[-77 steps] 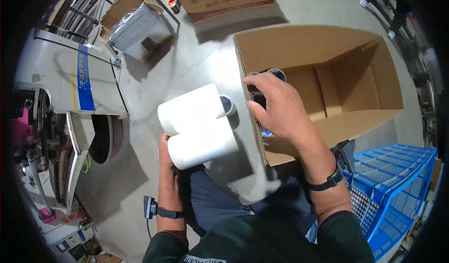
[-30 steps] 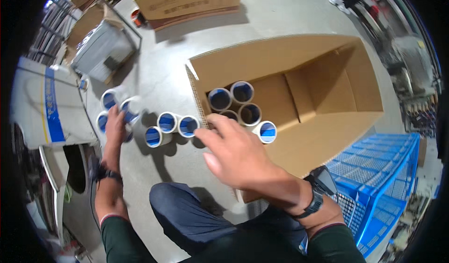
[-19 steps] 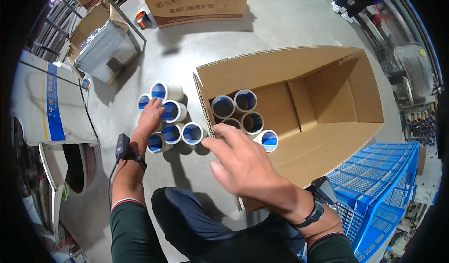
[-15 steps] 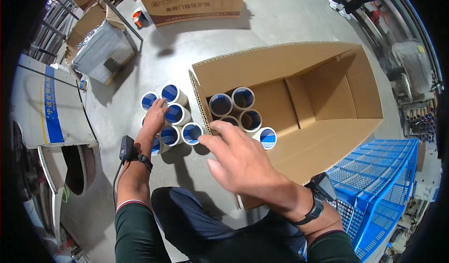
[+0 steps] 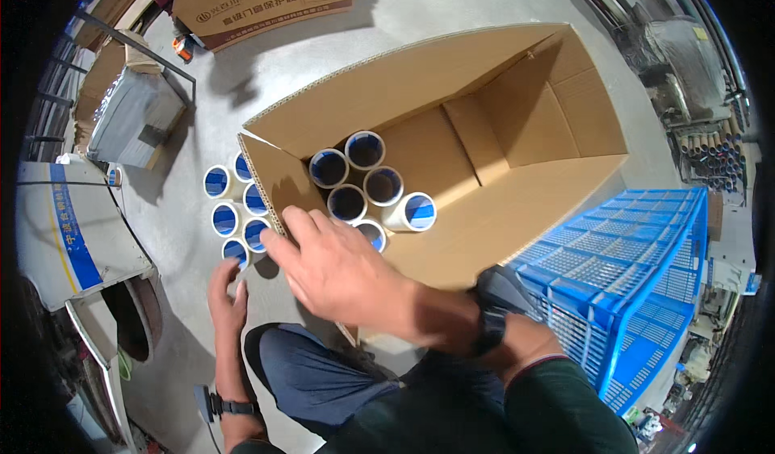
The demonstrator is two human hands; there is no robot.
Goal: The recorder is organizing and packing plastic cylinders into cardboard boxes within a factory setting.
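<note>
Several white rolls with blue inner cores (image 5: 226,219) stand together on the floor, left of an open cardboard box (image 5: 420,58). My left hand (image 5: 228,297) is at the nearest roll (image 5: 235,250) of that group, its fingertips by the near side and its thumb apart. Over the box's near left edge reaches my right hand (image 5: 339,268), fingers spread and no roll visible in it. Inside the box, several similar rolls (image 5: 347,203) stand upright at the left end. One more roll (image 5: 413,213) leans beside them. My right hand partly covers the nearest roll (image 5: 371,233) in the box.
A blue plastic crate (image 5: 597,268) stands against the box's right side. Beyond lies a closed printed carton (image 5: 266,10). A wrapped carton (image 5: 133,115) and a white machine panel (image 5: 40,236) are at the left. Tubes (image 5: 710,147) are stacked far right.
The view has shifted, so the box and rolls appear farther left. My left hand has drawn back from the middle of the floor rolls to the nearest one. My right hand remains by the box edge.
</note>
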